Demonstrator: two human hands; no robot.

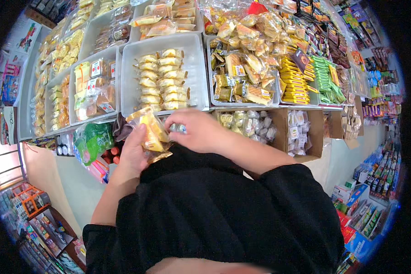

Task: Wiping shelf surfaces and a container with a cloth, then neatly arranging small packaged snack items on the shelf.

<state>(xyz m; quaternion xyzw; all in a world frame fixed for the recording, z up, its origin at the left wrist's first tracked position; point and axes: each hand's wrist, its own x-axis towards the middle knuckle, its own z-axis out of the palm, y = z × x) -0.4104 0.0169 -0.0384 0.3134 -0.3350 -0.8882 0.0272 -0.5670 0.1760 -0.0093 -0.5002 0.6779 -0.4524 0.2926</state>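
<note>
My left hand point(133, 149) holds a clear-wrapped yellow pastry point(153, 135) in front of my body, at the near edge of the display. Just right of it is my right hand point(191, 128), its thumb and forefinger curled close to the packet's right side; whether they touch it I cannot tell. Beyond both hands lies a white plastic bin point(197, 75) with two columns of wrapped pale pastries point(173, 80). The bin's right part shows its bare bottom.
Bins of wrapped breads point(96, 89) stand to the left. To the right are a bin of mixed packets point(239, 75), yellow packets point(294, 82) and green packets point(327, 78). Below the display edge sit a green plastic bag point(94, 140) and cardboard boxes point(310, 137) of small wrapped items.
</note>
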